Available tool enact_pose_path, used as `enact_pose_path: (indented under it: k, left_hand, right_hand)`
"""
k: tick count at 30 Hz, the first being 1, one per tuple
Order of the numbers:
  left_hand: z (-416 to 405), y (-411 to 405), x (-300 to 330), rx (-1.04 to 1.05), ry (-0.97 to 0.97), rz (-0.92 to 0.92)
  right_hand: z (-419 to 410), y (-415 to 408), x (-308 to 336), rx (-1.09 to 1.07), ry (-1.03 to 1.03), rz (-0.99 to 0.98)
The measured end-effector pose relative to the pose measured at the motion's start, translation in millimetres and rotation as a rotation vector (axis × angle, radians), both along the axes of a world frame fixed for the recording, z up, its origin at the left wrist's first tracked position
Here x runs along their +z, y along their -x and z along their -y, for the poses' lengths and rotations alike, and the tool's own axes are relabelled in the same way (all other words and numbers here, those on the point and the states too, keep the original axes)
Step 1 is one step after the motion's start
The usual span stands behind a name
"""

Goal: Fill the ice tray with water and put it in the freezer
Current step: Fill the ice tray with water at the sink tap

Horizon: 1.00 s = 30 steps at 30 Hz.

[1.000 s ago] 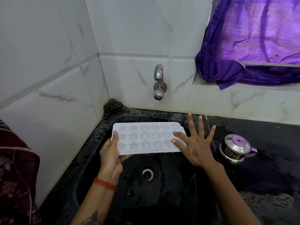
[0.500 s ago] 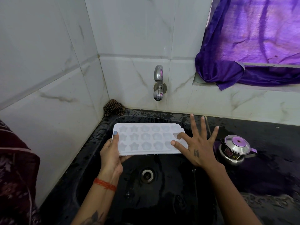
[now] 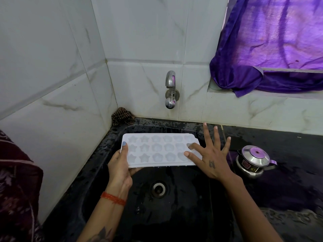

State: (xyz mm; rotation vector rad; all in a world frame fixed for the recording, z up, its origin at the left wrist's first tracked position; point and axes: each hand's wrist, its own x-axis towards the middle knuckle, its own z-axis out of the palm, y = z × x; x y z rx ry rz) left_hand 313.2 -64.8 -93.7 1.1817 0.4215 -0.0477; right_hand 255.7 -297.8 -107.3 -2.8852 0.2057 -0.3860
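Sink (image 3: 97, 172): black, wet, below wall tap (image 3: 170, 89).
Left hand (image 3: 120, 165): grip pinches ice tray (image 3: 160, 150) edge.
Right hand (image 3: 210, 157): fingers spread, touching tray's right end.
Hidden: tray's water level unclear.

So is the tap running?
Off: no stream falls from the tap toward the tray held over the sink.

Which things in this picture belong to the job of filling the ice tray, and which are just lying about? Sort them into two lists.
Part of the job:
- ice tray, gripped by the left hand, with the spread right hand resting on its end
- tap
- sink

Just lying about:
- steel kettle on the counter
- purple curtain
- brown cloth in the corner
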Motion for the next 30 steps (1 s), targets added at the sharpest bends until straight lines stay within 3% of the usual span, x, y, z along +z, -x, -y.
enact_pose_path:
  k: [8, 17, 23, 30]
  left_hand:
    - [0, 0, -2, -0.009, 0.007, 0.001]
    - [0, 2, -1, -0.017, 0.020, 0.004]
    - [0, 3, 0, -0.017, 0.017, 0.009]
    - [0, 3, 0, -0.015, 0.025, 0.000]
  right_hand:
    - [1, 3, -1, -0.054, 0.013, -0.021]
    - [-9, 0, 6, 0.045, -0.109, 0.095]
    - [-14, -7, 2, 0.066, -0.026, 0.039]
    - [-16, -6, 9, 0.128, -0.067, -0.036]
